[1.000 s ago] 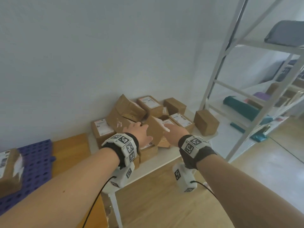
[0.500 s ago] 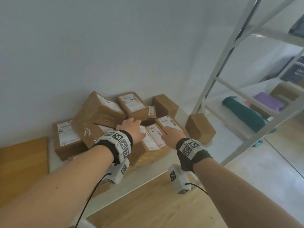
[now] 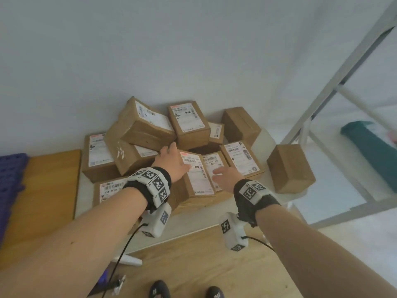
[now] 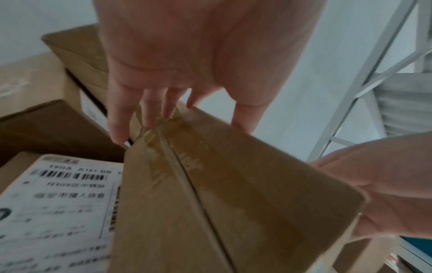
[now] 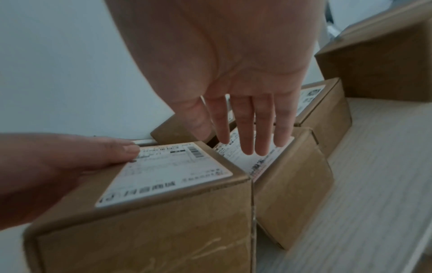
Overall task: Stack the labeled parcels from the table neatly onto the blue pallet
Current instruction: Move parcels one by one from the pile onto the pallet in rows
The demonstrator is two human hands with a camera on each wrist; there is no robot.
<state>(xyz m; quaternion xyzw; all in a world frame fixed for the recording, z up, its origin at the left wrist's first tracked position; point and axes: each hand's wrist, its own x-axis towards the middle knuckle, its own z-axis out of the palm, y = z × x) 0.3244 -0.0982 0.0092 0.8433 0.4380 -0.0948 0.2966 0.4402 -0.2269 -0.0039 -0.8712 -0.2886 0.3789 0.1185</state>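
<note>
Left hand (image 3: pixel 171 162), the left grip, lies on the front labeled parcel (image 3: pixel 198 176), thumb on its label and fingers bent over the far edge, gripping it. Right hand (image 3: pixel 225 176), the right grip, hovers with fingers straight and spread above the neighbouring labeled parcel (image 3: pixel 214 163); whether it touches cannot be told. Both parcels sit in a loose heap of cardboard parcels on the white surface (image 3: pixel 193 222), against the wall. One unlabeled box (image 3: pixel 290 168) stands apart at the right. Blue pallet (image 3: pixel 10 179) lies at far left, beyond a wooden board (image 3: pixel 49 190).
</note>
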